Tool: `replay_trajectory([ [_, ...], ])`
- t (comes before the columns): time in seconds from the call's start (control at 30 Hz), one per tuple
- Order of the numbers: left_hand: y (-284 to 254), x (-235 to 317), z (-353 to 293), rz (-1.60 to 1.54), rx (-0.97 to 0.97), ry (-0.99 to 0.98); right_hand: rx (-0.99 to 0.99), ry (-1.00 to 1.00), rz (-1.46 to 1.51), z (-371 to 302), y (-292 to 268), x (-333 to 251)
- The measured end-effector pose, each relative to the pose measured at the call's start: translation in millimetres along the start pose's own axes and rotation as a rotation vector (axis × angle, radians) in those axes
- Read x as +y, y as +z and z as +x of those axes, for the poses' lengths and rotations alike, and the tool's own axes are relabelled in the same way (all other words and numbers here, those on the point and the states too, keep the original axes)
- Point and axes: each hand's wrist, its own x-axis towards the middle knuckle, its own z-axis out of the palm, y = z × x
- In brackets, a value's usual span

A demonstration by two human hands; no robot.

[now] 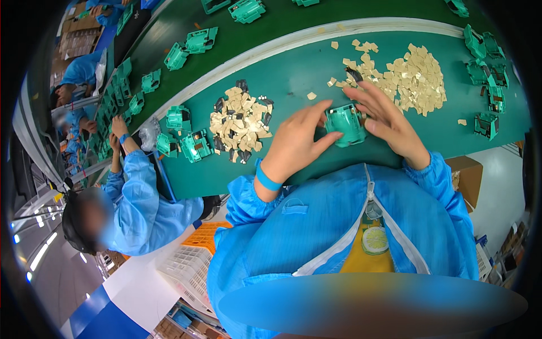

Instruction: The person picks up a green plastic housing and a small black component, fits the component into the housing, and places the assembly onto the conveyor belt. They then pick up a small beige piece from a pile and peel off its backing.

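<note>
A green plastic housing (345, 125) is in front of my chest, just above the green work surface. My left hand (297, 140) grips its left side between thumb and fingers. On the opposite side is my right hand (389, 121), its fingers stretched out and apart and its thumb close against the housing; whether it touches cannot be made out. Beyond those right fingertips sits a small black part (354, 74), beside a large pile of cream-coloured flat pieces (416, 79). To the left lies another pile of cream pieces (240, 120) with black parts mixed in.
Several green housings (196, 146) stand left of the piles, and more (486, 125) line the right end. A pale rail (316, 37) separates my surface from a green belt (271, 34) carrying housings. A co-worker (141, 198) in blue works at left. A cardboard box (467, 179) is at right.
</note>
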Motion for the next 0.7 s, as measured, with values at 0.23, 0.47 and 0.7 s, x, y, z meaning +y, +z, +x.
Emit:
replay_trajectory([
  [0.23,-1,8,9,0.199,-0.114,0.496,0.363,0.005,0.187,5,-14,-1],
  [0.47,46,5,18,0.121,0.064,0.324,0.555,0.132,0.181,-39,-8,13],
  [0.7,70,4,20,0.023,0.201,0.226,0.558,0.212,0.127,-52,-7,25],
])
